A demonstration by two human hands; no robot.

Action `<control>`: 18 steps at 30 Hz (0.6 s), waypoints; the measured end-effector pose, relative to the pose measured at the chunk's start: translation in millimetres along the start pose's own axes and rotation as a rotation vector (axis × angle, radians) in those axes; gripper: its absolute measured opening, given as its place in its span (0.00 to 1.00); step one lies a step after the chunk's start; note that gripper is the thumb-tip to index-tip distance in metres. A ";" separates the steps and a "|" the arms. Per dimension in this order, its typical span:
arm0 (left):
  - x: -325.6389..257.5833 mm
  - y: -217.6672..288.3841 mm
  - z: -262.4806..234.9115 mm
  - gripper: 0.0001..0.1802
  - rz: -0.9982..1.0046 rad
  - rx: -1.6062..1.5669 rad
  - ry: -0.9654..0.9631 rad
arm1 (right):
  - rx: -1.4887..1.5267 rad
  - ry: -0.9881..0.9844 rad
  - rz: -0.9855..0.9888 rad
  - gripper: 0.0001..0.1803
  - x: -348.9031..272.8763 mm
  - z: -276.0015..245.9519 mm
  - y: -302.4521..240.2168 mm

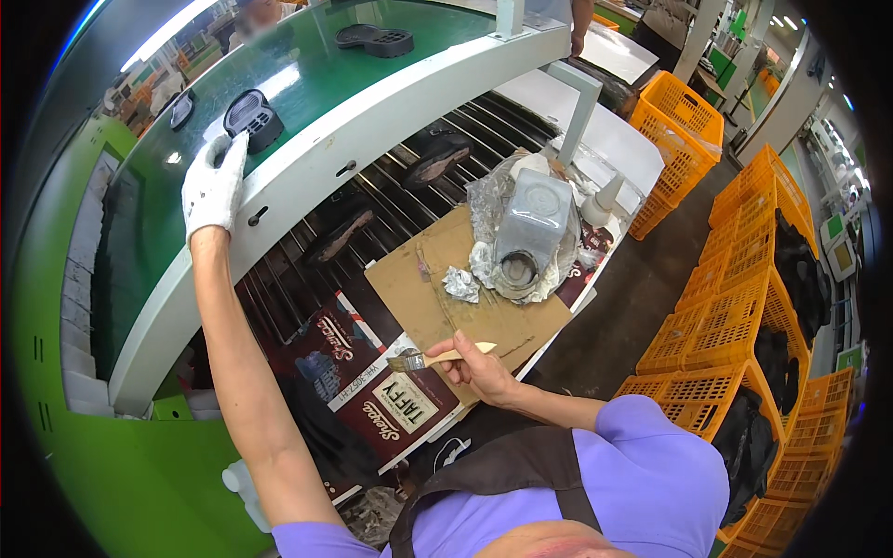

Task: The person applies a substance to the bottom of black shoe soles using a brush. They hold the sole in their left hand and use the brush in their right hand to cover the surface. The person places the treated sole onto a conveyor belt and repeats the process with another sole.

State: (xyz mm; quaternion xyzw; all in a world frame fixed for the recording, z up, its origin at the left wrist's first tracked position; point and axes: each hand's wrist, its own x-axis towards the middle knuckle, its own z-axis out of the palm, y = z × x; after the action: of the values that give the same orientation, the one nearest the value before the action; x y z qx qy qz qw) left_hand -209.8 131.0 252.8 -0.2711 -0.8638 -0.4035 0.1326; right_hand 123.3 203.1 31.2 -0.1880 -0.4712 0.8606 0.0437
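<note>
My left hand (214, 181), in a white glove, reaches over the white frame of a green conveyor belt (312, 84). Its fingers are apart, with the tips at the near edge of a black shoe sole (252, 121); no firm grip shows. My right hand (479, 372), bare, is closed round the pale handle of a flat paintbrush (423, 360), bristles pointing left. Below it lies brown cardboard (493, 321). Beyond that, a cloudy plastic container (535, 219) lies tilted on crumpled plastic film, its round mouth toward me. A crumpled white wad (460, 285) sits beside it.
Farther along the belt lie another sole (375, 40) and a smaller dark piece (182, 110). Dark shoes (437, 160) rest on rollers below the belt frame. A white nozzle bottle (603, 200) stands beside the container. Orange crates (716, 316) with black items are stacked at right.
</note>
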 end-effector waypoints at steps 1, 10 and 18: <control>1.0 -1.8 1.2 0.28 0.004 -0.018 0.003 | 0.002 0.005 -0.001 0.30 1.5 0.4 0.2; 1.0 0.0 -0.9 0.30 -0.005 0.000 0.009 | 0.055 0.045 -0.003 0.21 5.4 1.6 4.5; -0.5 1.8 0.9 0.30 0.007 -0.009 0.015 | 0.097 0.060 0.005 0.19 3.5 -1.4 5.5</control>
State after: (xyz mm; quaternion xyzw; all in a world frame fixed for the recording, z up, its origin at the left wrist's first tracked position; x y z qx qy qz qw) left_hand -208.3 132.4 253.2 -0.2717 -0.8599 -0.4090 0.1392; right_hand 121.2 202.1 25.0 -0.2126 -0.4270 0.8765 0.0648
